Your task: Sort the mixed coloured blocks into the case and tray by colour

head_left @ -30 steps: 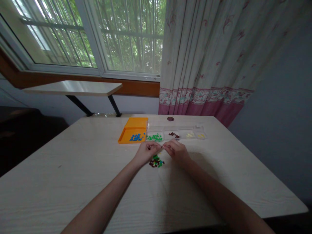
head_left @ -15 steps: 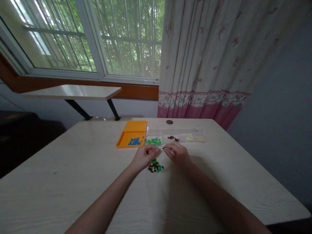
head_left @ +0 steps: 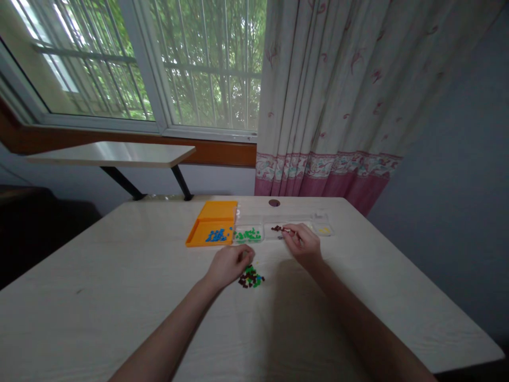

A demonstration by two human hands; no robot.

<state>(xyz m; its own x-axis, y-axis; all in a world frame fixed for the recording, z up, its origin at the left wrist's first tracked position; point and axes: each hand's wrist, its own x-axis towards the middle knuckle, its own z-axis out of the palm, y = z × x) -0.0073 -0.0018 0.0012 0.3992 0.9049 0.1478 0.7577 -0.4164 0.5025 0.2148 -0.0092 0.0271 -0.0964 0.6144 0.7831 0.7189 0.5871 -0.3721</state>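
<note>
My right hand (head_left: 304, 244) is over the clear box (head_left: 270, 237) that holds small brown pieces (head_left: 275, 228). Its thumb and fingertips are pinched, with a small brown piece (head_left: 283, 229) showing at their tips. My left hand (head_left: 229, 263) rests with curled fingers just behind a mixed pile of small brown and green pieces (head_left: 249, 278), a few blue and yellow among them; whether anything is inside those fingers is hidden. Green pieces (head_left: 247, 234) fill another clear box left of the brown ones, and blue pieces (head_left: 217, 235) lie in an orange case (head_left: 191, 241).
Yellow pieces (head_left: 324, 230) sit in a clear compartment at the right end, partly behind my right hand. The orange lid (head_left: 218, 210) lies open at the back. A raised shelf (head_left: 119, 154) stands at the table's far left, below the window; a curtain (head_left: 318, 106) hangs behind.
My right hand has moved right and away from my left hand, to the box of brown pieces. My left hand has shifted slightly left and nearer. The view has tilted a little.
</note>
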